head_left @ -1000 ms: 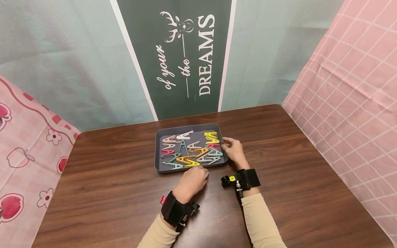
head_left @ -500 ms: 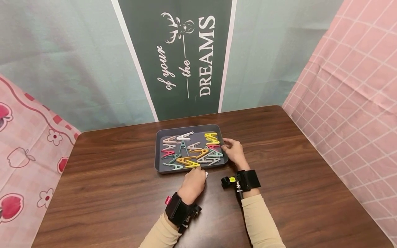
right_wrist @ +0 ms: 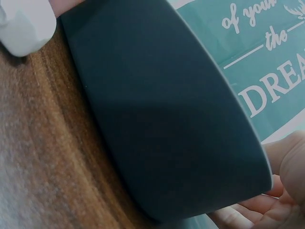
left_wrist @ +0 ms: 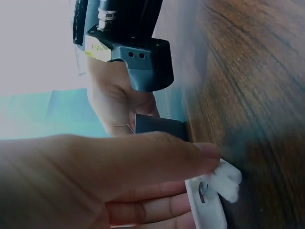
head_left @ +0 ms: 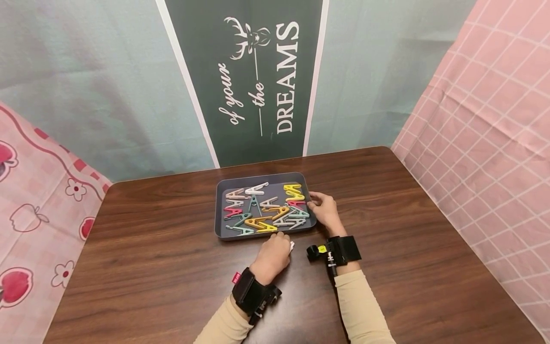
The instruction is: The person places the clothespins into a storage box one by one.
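Observation:
In the head view my left hand is just in front of the tray, near the tabletop. Its thumb and fingers pinch a white clothespin, seen closely in the left wrist view; part of it is hidden behind the thumb. A dark grey rectangular tray holds several plastic clothespins in yellow, orange, red, green, pink, grey and white. At the tray's right side my right hand grips the rim, and the right wrist view shows its fingers by the tray's corner.
The dark brown wooden table extends around the tray. Behind it hangs a green curtain with printed lettering, and pink patterned cloths flank both sides. Each wrist wears a black strapped camera.
My left hand has moved slightly right and back toward me, and more of the white clothespin shows beside it. The tray and my right hand have stayed in place.

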Tool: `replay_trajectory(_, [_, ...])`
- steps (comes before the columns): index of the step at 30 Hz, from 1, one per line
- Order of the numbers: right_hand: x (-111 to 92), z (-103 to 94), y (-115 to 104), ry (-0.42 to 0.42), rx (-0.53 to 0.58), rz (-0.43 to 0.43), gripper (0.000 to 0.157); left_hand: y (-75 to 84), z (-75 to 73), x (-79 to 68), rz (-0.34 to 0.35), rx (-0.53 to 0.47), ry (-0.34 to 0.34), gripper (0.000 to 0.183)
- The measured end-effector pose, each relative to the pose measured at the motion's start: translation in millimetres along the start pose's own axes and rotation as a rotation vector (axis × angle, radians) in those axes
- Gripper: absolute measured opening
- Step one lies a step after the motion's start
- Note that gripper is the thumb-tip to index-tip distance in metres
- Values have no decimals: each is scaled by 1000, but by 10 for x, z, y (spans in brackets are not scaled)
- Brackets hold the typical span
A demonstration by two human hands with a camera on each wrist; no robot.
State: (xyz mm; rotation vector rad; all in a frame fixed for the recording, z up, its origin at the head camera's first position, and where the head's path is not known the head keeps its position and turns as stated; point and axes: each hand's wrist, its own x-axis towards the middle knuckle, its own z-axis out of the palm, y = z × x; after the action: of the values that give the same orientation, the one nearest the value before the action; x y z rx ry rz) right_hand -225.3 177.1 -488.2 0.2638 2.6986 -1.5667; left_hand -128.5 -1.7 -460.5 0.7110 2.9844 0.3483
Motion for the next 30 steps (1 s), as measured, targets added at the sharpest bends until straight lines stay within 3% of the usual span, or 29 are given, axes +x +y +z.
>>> replay_trajectory(11, [-6, -13, -17, 5, -17, -10, 39, -27, -85, -10, 46, -8, -22, 18])
replay_trajectory(19, [-1, -13, -21, 2, -8, -1, 39, -113, -200, -2, 115, -92, 35, 15])
replay_trajectory(30, [0, -18, -27, -1, -5, 10, 39, -271, -341, 20, 103, -196, 71, 32])
